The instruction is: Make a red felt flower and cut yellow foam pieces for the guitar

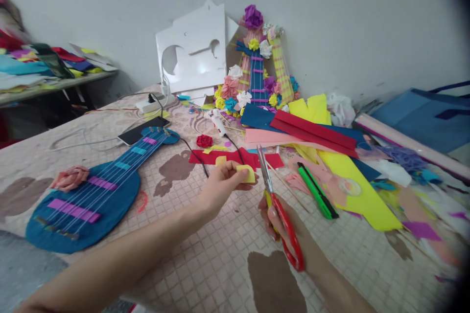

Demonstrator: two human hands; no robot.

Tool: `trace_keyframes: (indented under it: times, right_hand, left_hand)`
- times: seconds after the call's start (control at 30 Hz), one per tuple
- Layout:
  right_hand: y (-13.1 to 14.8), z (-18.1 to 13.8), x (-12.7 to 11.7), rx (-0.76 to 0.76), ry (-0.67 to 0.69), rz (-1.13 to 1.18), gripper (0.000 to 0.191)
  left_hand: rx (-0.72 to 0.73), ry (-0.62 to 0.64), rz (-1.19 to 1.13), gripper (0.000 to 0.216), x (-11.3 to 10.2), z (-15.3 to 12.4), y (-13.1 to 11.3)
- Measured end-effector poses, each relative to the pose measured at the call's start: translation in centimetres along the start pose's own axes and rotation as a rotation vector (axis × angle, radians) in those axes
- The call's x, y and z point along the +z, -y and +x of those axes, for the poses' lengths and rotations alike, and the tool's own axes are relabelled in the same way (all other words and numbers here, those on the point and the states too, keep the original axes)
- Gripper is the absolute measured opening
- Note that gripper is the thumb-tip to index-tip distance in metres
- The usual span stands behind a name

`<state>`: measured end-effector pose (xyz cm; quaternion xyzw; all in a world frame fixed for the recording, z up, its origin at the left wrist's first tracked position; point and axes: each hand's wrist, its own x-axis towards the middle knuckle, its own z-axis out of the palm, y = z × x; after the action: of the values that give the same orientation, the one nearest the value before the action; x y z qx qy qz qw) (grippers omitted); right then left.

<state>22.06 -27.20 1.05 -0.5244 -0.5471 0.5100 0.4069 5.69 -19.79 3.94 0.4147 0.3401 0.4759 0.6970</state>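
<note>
My left hand (pixel 228 181) pinches a small piece of yellow crepe paper (pixel 245 174) over the middle of the table. In my right hand (pixel 281 217) is a pair of scissors (pixel 267 176) with red handles, its blades pointing up and away from me. The blades stand just right of the yellow piece, apart from it, and look nearly closed. Behind my left hand lie red paper strips (pixel 205 157) and a red paper flower (pixel 204 141). A green box cutter (pixel 317 191) rests to the right of the scissors.
A blue toy guitar (pixel 121 176) with a pink flower lies at left. Beyond are a white glue gun (pixel 216 121), a black phone (pixel 143 130) and a power strip (pixel 156 101). Coloured paper sheets (pixel 352 181) cover the right side. Flower-decorated guitars (pixel 257 66) lean on the wall.
</note>
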Motion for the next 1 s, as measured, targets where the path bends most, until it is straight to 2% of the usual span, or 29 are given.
trace_keyframes:
  times: [0.23,0.7,1.0]
  right_hand:
    - [-0.09,-0.20,0.57,0.044,0.071,-0.070,0.033]
    - [-0.32,-0.12,0.53,0.053,0.064,-0.115,0.035]
    - [-0.20,0.17,0.71,0.023,-0.003,-0.180,0.028]
  left_hand:
    - [0.122,-0.094,-0.008,0.024,-0.36,0.26,-0.85]
    - [0.130,-0.089,-0.081,0.021,-0.40,0.42,-0.35]
    - [0.135,-0.083,-0.092,0.021,-0.55,0.53,-0.05]
